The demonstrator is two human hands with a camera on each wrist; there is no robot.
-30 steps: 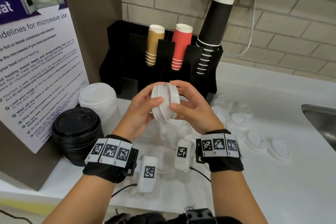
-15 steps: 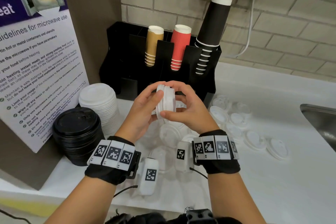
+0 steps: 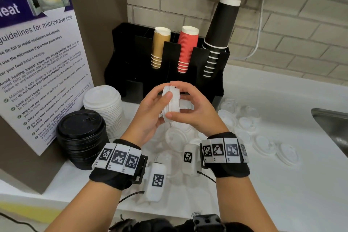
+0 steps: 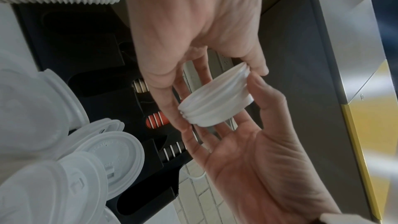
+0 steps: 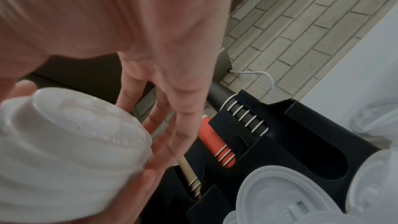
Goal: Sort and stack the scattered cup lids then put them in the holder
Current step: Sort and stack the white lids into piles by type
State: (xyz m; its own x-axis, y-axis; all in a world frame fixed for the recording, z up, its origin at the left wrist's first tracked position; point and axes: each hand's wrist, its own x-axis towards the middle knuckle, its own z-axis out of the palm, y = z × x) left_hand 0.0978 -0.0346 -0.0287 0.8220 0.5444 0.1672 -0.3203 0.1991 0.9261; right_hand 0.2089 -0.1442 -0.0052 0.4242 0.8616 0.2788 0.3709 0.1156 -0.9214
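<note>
Both hands hold one small stack of white lids [image 3: 174, 100] on edge above the counter, just in front of the black holder [image 3: 135, 73]. My left hand [image 3: 158, 107] presses its thumb on the stack's face, with its fingers behind. My right hand [image 3: 188, 103] curls over the top, thumb under the rim. In the left wrist view the white lids [image 4: 217, 101] sit nested between both thumbs. The right wrist view shows the same white lids [image 5: 71, 139] close and blurred. Loose white lids [image 3: 263, 145] lie scattered on the counter to the right and under my wrists.
A tall stack of white lids [image 3: 105, 107] and a stack of black lids [image 3: 81, 135] stand at the left, beside a microwave sign [image 3: 37, 62]. The holder carries tan, red and black cup stacks. A sink [image 3: 333, 124] is at the right edge.
The lids, held apart in two groups a second ago, are now pressed together into one compact stack. Both hands have drawn closer and stayed in front of the holder.
</note>
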